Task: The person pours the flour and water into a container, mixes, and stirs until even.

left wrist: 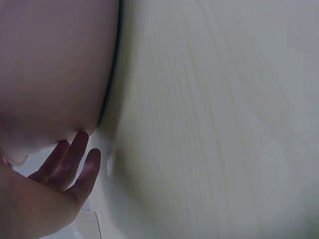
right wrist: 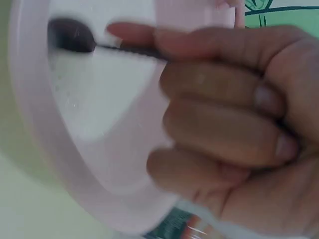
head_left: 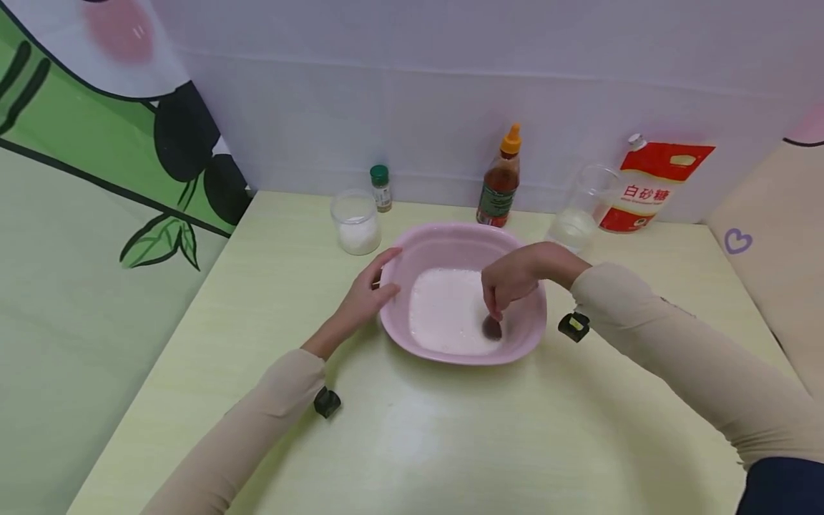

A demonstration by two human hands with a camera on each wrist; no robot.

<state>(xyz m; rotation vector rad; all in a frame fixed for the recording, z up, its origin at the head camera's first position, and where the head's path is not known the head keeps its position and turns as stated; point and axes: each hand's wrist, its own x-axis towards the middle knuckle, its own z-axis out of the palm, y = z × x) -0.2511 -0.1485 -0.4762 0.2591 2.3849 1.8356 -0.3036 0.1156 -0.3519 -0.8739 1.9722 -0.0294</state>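
The spoon (head_left: pixel 492 328) is inside the pink tub (head_left: pixel 526 330), likely light and stiff. The right hand (head_left: pixel 511 279) grips its thin handle (right wrist: pixel 124 50), the best spot; the left hand (head_left: pixel 359 299) touches the tub with loose fingers.

Red pouch (head_left: pixel 649 187) reads "白砂糖"; smaller print (head_left: pixel 644 202) seems too blurred.

A pale yellow wood-grain tabletop (head_left: pixel 399 436) carries 6 things: a pink oval plastic basin (head_left: pixel 444 247) and, around its far side from left to right, a short clear cup (head_left: pixel 356 207), a small green-capped jar (head_left: pixel 381 192), an orange-nozzled sauce bottle (head_left: pixel 499 179), a tall clear cup (head_left: pixel 594 192) and a red-and-white spouted pouch (head_left: pixel 656 187).
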